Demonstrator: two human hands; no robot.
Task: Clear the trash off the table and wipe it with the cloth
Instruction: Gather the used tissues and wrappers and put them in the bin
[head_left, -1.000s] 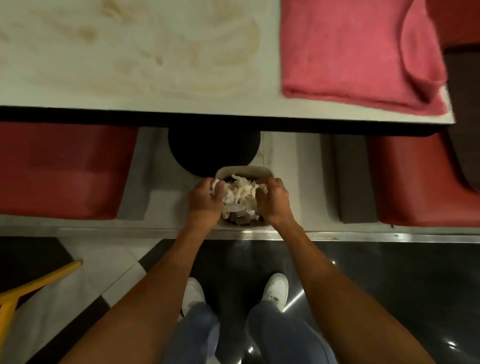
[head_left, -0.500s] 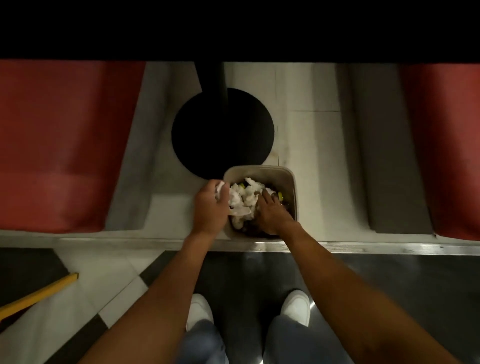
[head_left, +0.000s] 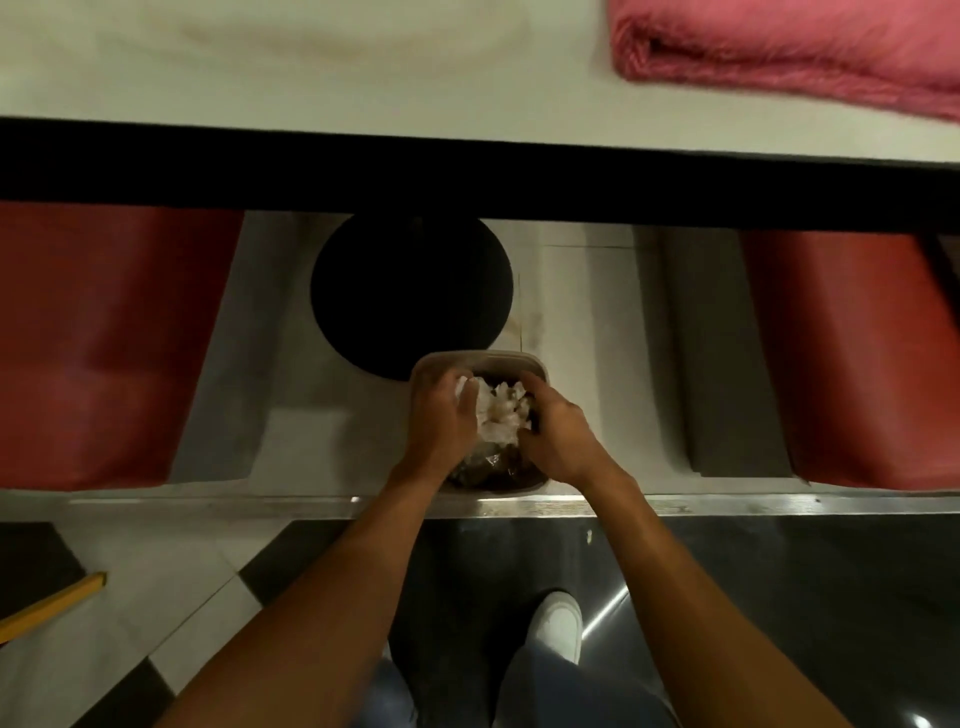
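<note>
- Grip, left hand (head_left: 441, 415): closed on the left side of a wad of crumpled white paper (head_left: 498, 415), with the fingers curled against it and the back of the hand up.
- Grip, right hand (head_left: 558, 436): closed on the right side of the same wad, with the fingers curled over its top and the thumb at its near edge.
- Paper: held between both hands in the mouth of the bin (head_left: 478, 357), about level with the rim. Cannot tell whether it rests on what lies below.
- Bin: small, with rounded corners and a pale rim. It stands on the pale raised floor under the desk (head_left: 311, 67). Dark, shiny scraps (head_left: 488, 470) show in its near part, under the hands.
- Base (head_left: 410, 296): black and round, just beyond the bin. The bin's far rim overlaps its near edge in this view.
- Desk: pale top with a dark edge, running across the top of the view. Faint brown smears show on the top.
- Cloth (head_left: 779, 47): pink and folded, lying on the desk at the far right, well apart from both hands.
- Seats: one red seat (head_left: 104, 338) to the left of the base and another (head_left: 852, 358) to the right.
- Strip (head_left: 260, 505): a metal edge just this side of the bin, with dark glossy floor below it.
- Shoe (head_left: 560, 623): white, on the dark floor between the forearms.
- Bar (head_left: 52, 605): yellow, at the lower left edge.
</note>
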